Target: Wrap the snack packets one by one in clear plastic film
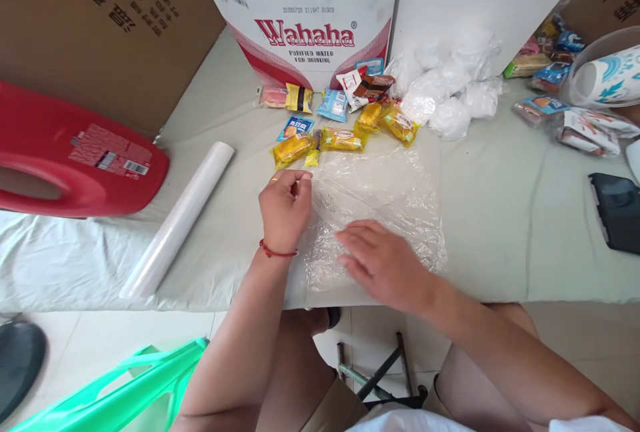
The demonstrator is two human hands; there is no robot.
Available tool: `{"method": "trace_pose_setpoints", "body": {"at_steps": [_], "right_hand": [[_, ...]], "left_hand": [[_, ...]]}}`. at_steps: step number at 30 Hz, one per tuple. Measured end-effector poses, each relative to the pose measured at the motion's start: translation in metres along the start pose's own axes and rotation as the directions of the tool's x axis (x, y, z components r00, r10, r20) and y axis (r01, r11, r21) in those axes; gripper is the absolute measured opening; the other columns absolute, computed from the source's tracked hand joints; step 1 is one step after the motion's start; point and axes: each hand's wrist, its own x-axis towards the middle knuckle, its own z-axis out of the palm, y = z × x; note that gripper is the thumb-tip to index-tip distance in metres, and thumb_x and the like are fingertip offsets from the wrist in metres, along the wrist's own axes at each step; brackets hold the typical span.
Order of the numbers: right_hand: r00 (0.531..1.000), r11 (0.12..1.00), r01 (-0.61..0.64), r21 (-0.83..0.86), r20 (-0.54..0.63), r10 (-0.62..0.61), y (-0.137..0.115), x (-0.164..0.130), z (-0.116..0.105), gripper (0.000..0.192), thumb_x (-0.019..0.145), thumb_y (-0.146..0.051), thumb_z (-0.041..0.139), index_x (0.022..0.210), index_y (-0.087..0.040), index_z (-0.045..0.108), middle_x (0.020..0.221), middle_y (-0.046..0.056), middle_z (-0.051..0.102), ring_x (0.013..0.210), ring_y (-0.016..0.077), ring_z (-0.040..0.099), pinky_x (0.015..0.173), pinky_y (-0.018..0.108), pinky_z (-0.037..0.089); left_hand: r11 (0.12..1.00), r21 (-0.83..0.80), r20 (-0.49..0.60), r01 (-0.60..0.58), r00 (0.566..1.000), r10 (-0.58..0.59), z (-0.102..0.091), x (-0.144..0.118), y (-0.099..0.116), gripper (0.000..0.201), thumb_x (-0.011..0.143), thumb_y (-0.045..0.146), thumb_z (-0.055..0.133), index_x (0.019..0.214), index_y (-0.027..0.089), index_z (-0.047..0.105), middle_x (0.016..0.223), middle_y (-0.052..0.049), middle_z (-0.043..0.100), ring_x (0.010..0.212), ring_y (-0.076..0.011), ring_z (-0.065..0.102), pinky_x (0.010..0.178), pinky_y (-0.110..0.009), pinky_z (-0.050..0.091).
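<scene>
A sheet of clear plastic film (pixel 395 192) lies wrinkled on the cloth-covered table in front of me. My left hand (pixel 286 209), with a red cord at the wrist, pinches the film's left edge between thumb and fingers. Flat over the middle of the film is my right hand (pixel 383 265), its fingers stretched out to the left and slightly apart. Just beyond the film sit several small wrapped snacks, among them a yellow packet (pixel 343 139) and a blue packet (pixel 333 105). A roll of clear film (pixel 180 219) rests diagonally to the left.
Behind the snacks stands a Wahaha water carton (pixel 310 35), with clear plastic bundles (pixel 453 89) to its right. A red jug (pixel 85 152) lies at the left. Far right are a black phone (pixel 617 209), more snack packets (pixel 590 132) and a paper cup (pixel 610 75) inside a plastic tub.
</scene>
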Motion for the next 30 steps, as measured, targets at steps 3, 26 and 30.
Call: {"method": "trace_pose_setpoints", "body": {"at_steps": [3, 26, 30], "right_hand": [[0.983, 0.989, 0.119, -0.084, 0.153, -0.105, -0.011, 0.0, 0.033, 0.049, 0.105, -0.036, 0.052, 0.142, -0.005, 0.058, 0.146, 0.018, 0.061, 0.142, 0.0298, 0.049, 0.123, 0.046, 0.039], [0.794, 0.851, -0.522, 0.058, -0.33, 0.51, 0.064, 0.012, -0.08, 0.023, 0.1, -0.04, 0.057, 0.096, -0.025, 0.074, 0.081, -0.001, 0.075, 0.071, 0.0173, 0.07, 0.072, 0.03, 0.053], [0.792, 0.781, -0.587, -0.214, -0.353, 0.499, 0.101, 0.06, -0.099, 0.027, 0.095, -0.037, 0.057, 0.11, -0.024, 0.074, 0.105, 0.006, 0.076, 0.075, 0.0204, 0.07, 0.075, 0.034, 0.053]], "left_hand": [[0.995, -0.089, 0.02, -0.035, 0.999, 0.037, 0.005, 0.0, 0.018, 0.022, 0.095, 0.028, 0.054, 0.091, 0.019, 0.074, 0.085, -0.003, 0.072, 0.078, -0.0162, 0.064, 0.077, -0.029, 0.051], [0.918, 0.203, 0.432, -0.341, 0.872, 0.228, 0.06, -0.019, 0.022, 0.027, 0.099, 0.026, 0.055, 0.122, 0.015, 0.064, 0.134, -0.015, 0.066, 0.13, -0.0321, 0.057, 0.107, -0.05, 0.047], [0.932, 0.179, 0.415, -0.315, 0.883, 0.219, 0.059, -0.021, 0.024, 0.024, 0.099, 0.024, 0.056, 0.119, 0.015, 0.065, 0.135, -0.016, 0.064, 0.131, -0.032, 0.056, 0.107, -0.051, 0.047]]}}
